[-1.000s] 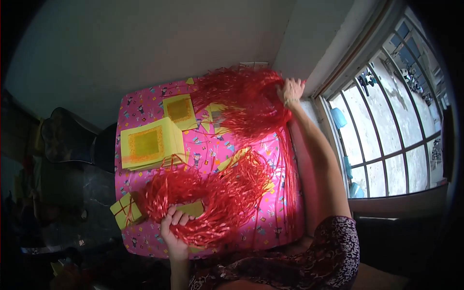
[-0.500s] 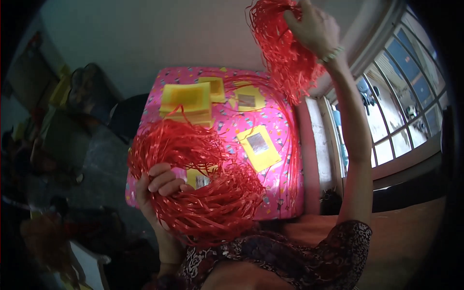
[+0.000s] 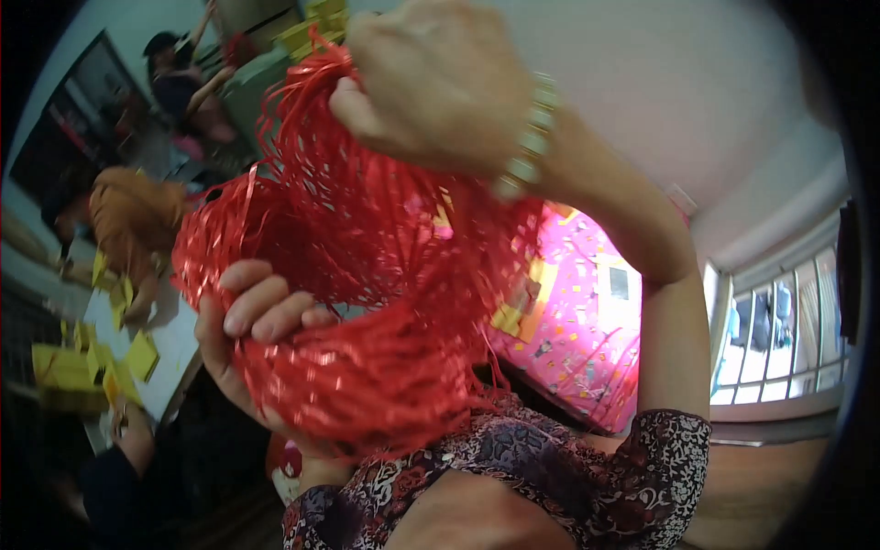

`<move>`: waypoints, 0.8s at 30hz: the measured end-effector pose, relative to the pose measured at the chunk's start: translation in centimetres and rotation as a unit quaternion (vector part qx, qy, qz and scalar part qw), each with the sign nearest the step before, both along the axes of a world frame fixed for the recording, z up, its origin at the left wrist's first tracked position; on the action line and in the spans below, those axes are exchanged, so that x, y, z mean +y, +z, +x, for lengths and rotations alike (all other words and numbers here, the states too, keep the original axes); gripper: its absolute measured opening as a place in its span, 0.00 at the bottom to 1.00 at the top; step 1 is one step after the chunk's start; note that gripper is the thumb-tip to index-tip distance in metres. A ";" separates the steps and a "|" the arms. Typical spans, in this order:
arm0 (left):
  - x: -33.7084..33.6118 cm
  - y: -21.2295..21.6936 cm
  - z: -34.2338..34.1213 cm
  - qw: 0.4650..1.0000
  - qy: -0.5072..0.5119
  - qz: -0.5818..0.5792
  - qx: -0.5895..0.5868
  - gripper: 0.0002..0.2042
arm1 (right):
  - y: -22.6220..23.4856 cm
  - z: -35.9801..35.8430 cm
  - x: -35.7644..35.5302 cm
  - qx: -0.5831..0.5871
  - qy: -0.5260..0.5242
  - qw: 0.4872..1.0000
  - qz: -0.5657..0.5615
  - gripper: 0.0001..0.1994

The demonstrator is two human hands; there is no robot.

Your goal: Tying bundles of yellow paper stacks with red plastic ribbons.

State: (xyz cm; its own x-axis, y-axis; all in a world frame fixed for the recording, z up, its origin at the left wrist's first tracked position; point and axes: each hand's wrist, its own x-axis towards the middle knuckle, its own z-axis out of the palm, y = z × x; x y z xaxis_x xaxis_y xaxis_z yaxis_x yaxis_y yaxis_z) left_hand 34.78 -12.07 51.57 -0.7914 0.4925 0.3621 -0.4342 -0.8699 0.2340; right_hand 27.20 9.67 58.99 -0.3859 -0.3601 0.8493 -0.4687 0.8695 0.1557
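A thick bundle of shiny red plastic ribbon strands (image 3: 357, 390) curves in front of my body. My left hand (image 3: 252, 316) grips it at the left bend, fingers wrapped over the strands. Above it, my right hand (image 3: 435, 87) is closed on the upper part of more red strands (image 3: 321, 137), which hang down and merge with the lower bundle. Whether the two bunches are joined cannot be made out. A pale beaded bracelet (image 3: 532, 137) circles my right wrist.
The table with a pink patterned cover (image 3: 587, 339) lies to the right, partly behind the strands, with yellow pieces on it. At left, a person in orange (image 3: 137, 215) works by a white table (image 3: 174, 353) with yellow pieces. Another person (image 3: 174, 87) stands farther back. A barred window (image 3: 779, 335) is at right.
My right hand has come down and left with its strands, from over the far right to above the left-hand bundle. The view has turned left, bringing other people into sight.
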 end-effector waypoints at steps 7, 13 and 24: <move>-9.4 -1.3 -8.9 0.940 0.199 -0.259 -0.097 0.05 | -1.6 -7.3 -11.9 -0.360 0.113 0.925 0.043 0.18; -12.0 -4.8 -12.9 0.925 0.164 -0.309 -0.149 0.07 | -4.5 -9.0 -14.9 -0.381 0.148 0.912 -0.012 0.20; -8.8 -6.9 -8.4 0.975 0.082 -0.181 -0.104 0.17 | -8.9 -3.4 -12.1 -0.324 0.291 0.900 -0.005 0.20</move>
State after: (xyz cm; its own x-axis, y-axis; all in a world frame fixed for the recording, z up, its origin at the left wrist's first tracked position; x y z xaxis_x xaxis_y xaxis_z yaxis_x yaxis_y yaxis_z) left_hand 26.42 -20.86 44.71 -0.9083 0.4182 0.0124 -0.3661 -0.8089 0.4601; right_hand 23.79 -2.40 50.04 -0.5496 -0.6554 0.5181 -0.8351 0.4476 -0.3197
